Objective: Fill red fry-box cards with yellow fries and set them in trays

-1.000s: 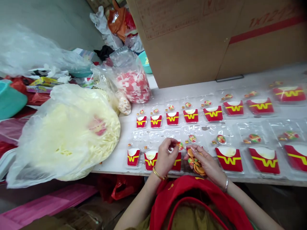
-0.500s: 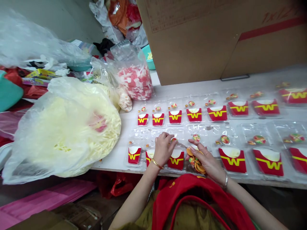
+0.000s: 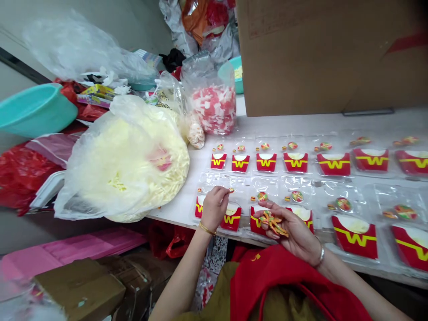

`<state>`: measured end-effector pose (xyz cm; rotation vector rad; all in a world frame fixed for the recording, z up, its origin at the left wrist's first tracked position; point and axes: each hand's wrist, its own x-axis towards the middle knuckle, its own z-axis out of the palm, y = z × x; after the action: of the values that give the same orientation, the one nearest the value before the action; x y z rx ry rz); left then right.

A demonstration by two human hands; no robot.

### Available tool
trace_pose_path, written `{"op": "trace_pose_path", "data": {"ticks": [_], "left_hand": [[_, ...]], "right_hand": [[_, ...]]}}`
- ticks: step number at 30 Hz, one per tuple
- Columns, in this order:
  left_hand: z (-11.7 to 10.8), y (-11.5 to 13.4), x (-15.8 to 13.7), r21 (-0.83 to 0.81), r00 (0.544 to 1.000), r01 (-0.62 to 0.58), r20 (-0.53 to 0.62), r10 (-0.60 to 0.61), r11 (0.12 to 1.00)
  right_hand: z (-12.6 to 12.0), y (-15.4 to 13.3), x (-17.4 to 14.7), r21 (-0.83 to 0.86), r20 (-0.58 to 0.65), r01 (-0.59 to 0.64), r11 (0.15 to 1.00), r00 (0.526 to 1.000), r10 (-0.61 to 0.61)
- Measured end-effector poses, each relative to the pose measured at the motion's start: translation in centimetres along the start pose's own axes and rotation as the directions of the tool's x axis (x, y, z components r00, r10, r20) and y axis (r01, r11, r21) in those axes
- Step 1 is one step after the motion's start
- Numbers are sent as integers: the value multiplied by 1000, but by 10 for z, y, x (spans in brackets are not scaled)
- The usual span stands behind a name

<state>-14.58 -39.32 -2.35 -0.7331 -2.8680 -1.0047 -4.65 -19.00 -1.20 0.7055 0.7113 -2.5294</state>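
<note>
My left hand (image 3: 216, 207) is closed in a pinch over the second tray from the left in the front row. At its fingertips is a small round toy pizza (image 3: 231, 190), seen nearly edge-on. My right hand (image 3: 297, 234), palm up, cups a pile of toy pizzas (image 3: 274, 224) above the front row. Below the hands lie clear plastic trays, each with a red french fry box marked with a yellow W (image 3: 232, 219). The neighbouring tray holds a toy pizza (image 3: 262, 196) and a tiny toy burger (image 3: 253, 199).
Behind runs a second row of trays with red fry boxes (image 3: 266, 163). To the left sit a big bag of pale yellow pieces (image 3: 133, 165) and a bag of pink and white pieces (image 3: 216, 109). A large cardboard box (image 3: 317, 62) stands at the back right.
My left hand has moved left from the third front tray to the second, and a toy pizza now lies in the third. My right hand still holds its pile. The view has shifted left.
</note>
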Motion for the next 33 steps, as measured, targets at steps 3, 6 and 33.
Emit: {"op": "trace_pose_path", "data": {"ticks": [3, 6, 33], "left_hand": [[2, -12, -4, 246, 988, -120, 124, 91, 962], [7, -12, -9, 410, 974, -170, 207, 90, 896], [-5, 40, -25, -820, 888, 442, 343, -307, 363]], "right_hand": [[2, 1, -1, -16, -1, 5, 1000, 1000, -5], [9, 0, -3, -106, -20, 5, 994, 1000, -7], [35, 21, 21, -410, 78, -1, 912, 996, 36]]}}
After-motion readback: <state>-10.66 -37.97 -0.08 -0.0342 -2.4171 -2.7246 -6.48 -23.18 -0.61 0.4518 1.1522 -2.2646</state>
